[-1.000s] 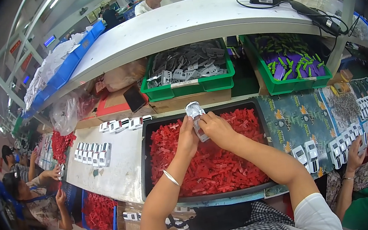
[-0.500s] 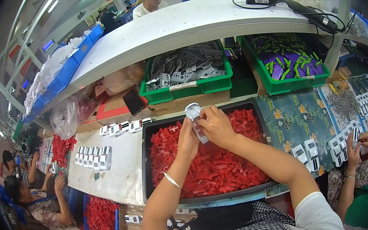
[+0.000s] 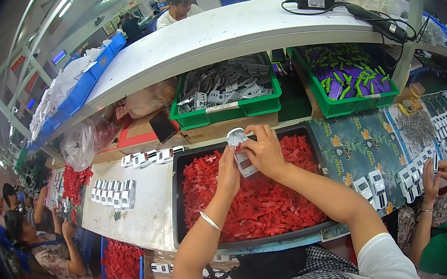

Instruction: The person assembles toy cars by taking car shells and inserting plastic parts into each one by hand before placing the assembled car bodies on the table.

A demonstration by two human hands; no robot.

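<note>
Above the far part of a black tray (image 3: 177, 205) heaped with red plastic pieces (image 3: 254, 213), both my hands are on a white toy car body (image 3: 248, 172). My left hand (image 3: 228, 173) wraps its left side, fingers closed. From the right, my right hand (image 3: 264, 150) presses its fingertips into the middle of the shell, near a bit of red. A reddish patch also shows in an opening lower on the shell. Whether my right fingers pinch a separate red piece is hard to make out.
White toy car bodies (image 3: 113, 193) stand in rows on the left board, others (image 3: 378, 188) to the right. Green bins hold grey parts (image 3: 228, 81) and purple-green parts (image 3: 349, 78) under a white shelf (image 3: 195, 38). A co-worker's hands (image 3: 432, 182) work at right.
The car body has turned in my hands, showing more of its near part and the reddish opening. My right fingers have shifted slightly up it. The co-worker's hands at right moved a little.
</note>
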